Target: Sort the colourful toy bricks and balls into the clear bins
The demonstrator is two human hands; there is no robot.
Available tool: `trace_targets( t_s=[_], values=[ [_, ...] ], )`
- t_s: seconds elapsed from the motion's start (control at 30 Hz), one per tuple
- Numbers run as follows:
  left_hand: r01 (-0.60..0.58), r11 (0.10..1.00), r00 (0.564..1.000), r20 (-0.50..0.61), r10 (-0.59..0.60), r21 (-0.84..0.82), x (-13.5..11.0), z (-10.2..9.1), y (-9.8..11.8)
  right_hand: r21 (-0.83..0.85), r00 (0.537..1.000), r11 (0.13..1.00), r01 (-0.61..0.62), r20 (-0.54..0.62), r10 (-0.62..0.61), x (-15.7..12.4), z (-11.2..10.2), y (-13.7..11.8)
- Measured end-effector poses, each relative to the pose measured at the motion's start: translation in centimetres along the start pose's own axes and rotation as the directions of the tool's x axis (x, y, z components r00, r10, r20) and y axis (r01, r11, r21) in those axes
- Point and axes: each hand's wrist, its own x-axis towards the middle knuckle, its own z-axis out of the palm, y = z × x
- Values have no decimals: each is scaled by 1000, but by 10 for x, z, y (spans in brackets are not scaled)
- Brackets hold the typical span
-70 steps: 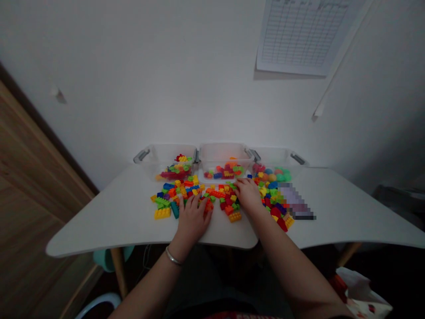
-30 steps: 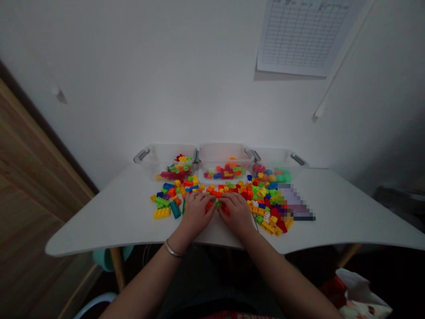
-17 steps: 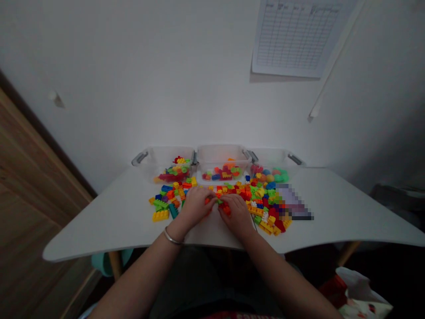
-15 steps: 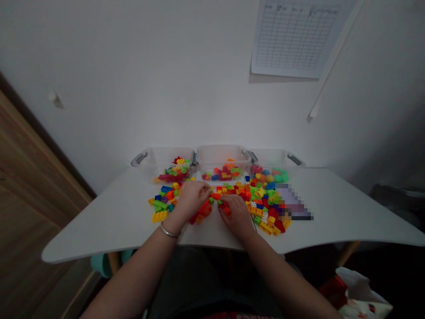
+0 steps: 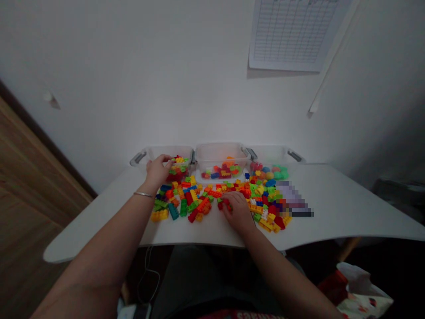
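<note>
Your left hand [image 5: 159, 172] reaches over the left translucent bin [image 5: 170, 151], which stands at the back edge of the white table [image 5: 341, 199]; its fingertips lie just beside a yellow toy brick [image 5: 179, 160] within, and whether they are clamped on anything you cannot tell from this view. Your right hand [image 5: 238, 212] rests between the middle of the surface and its front edge, thumb and fingers together around red toy bricks [image 5: 226, 203]. A silver bangle [image 5: 143, 194] encircles your left wrist. Loose toy bricks spread in a broad band between the bins and the front edge: towards the left end you find a yellow stud brick [image 5: 160, 215], a teal brick [image 5: 173, 211] and a green brick [image 5: 183, 207], while a long orange brick [image 5: 203, 205] lies between your two hands. Beside the left bin, the middle bin [image 5: 222, 151] carries mixed bricks and the right bin [image 5: 274, 153] carries rounded coloured pieces. A pixelated flat rectangular object [image 5: 294, 196] lies right of the loose bricks, well apart from the right edge. Above the back edge, a gridded sheet of paper [image 5: 287, 35] hangs on the wall [image 5: 166, 79].
</note>
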Motion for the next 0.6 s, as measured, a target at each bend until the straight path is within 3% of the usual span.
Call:
trace_targets(
  t_s=[0.1, 0.3, 0.43, 0.6],
  values=[
    [31, 992, 994, 103, -44, 121, 3, 6, -2, 6, 999, 1000, 15, 30, -15, 1, -1, 0],
    [-64, 941, 995, 90, 36, 332, 1, 19, -6, -26, 1000, 1000, -5, 28, 5, 0, -1, 0],
    [-175, 928, 984, 70, 161, 328, -2, 22, -16, -66, 999, 997, -32, 38, 34, -1, -2, 0],
    [-209, 939, 977, 98, 189, 272, -2, 19, -20, -87, 996, 994, -62, 55, 67, -1, -1, 0]
  ],
)
